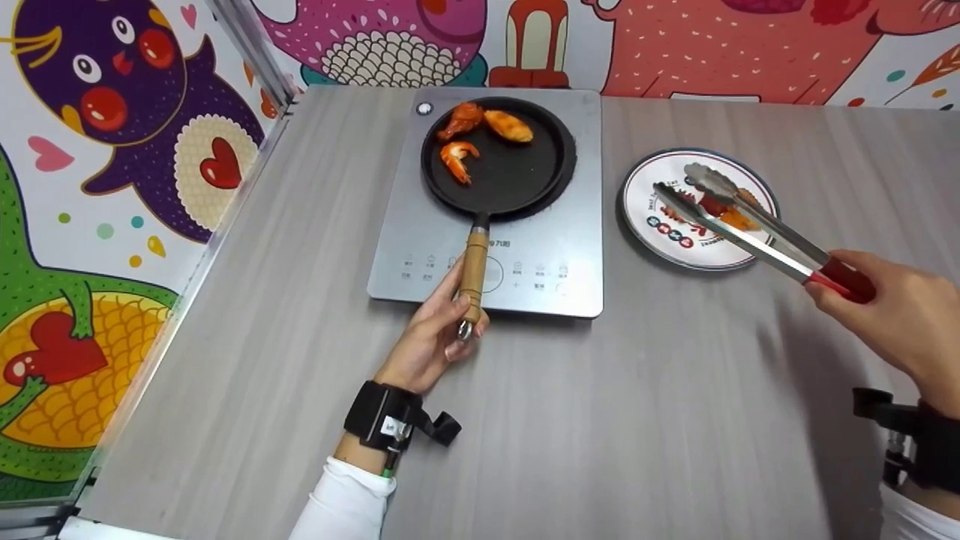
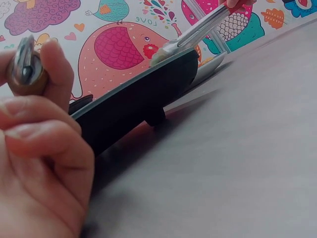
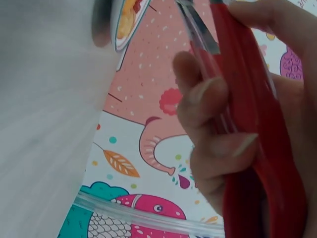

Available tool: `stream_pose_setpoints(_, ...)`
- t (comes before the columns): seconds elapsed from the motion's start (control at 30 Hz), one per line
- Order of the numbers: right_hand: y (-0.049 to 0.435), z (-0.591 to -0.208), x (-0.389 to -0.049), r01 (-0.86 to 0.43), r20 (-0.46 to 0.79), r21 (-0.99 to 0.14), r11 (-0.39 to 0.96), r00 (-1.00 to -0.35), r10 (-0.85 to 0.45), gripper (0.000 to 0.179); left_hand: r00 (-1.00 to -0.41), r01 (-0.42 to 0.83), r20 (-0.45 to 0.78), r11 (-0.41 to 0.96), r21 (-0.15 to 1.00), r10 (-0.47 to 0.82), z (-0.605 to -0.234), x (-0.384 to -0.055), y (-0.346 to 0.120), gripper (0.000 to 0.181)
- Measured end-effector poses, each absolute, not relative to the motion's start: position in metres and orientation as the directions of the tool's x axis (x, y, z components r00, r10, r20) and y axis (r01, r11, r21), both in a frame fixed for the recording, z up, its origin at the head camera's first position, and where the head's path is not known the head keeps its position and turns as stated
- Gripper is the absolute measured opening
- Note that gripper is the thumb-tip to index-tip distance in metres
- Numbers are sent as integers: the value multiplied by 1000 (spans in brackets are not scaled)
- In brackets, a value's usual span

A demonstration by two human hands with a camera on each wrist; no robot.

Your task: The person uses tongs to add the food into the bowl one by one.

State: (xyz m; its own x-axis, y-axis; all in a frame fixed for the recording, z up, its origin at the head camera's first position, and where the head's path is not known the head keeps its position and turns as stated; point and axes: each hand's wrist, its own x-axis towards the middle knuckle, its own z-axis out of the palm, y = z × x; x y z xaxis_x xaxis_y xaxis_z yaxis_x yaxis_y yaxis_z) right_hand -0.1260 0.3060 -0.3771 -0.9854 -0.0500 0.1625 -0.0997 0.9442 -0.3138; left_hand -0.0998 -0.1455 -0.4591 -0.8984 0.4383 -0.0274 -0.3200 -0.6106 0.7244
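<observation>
My left hand [image 1: 435, 330] grips the wooden handle [image 1: 472, 277] of a black frying pan [image 1: 517, 180], which sits on a silver induction cooker [image 1: 390, 262]. Inside the pan lie a drumstick [image 1: 463, 120], a shrimp [image 1: 456, 161] and a golden-brown oval piece of food [image 1: 508, 127]. With my right hand [image 1: 900, 307] I hold metal tongs [image 1: 780, 244] by their red grips [image 3: 247, 89]. Their tips are spread apart over a white patterned plate [image 1: 720, 259], where orange food [image 1: 741, 217] and a dark red piece [image 1: 712, 205] show beneath them, partly hidden.
The grey wood-grain table [image 1: 600, 420] carries the cooker and, to its right, the plate. Cartoon-printed panels [image 1: 720, 52] stand along the back and left sides. A metal frame edge [image 1: 187, 292] runs down the left.
</observation>
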Motion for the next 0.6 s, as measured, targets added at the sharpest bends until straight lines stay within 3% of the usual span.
stream_pose_setpoints(0.2, 316, -376, -124, -76, 122, -366, 928, -992, -33, 51, -903, -301, -16, -608, 734, 429, -460, -100, -145, 56)
stream_pose_setpoints(0.33, 314, -377, -123, -74, 98, -341, 937, -994, -43, 54, -903, -305, -18, -611, 731, 429, -460, -99, -146, 56)
stream_pose_setpoints(0.6, 305, -375, -119, -123, 151, -316, 941, -985, -78, 50, -902, -313, -23, -616, 723, 431, -460, -99, -145, 56)
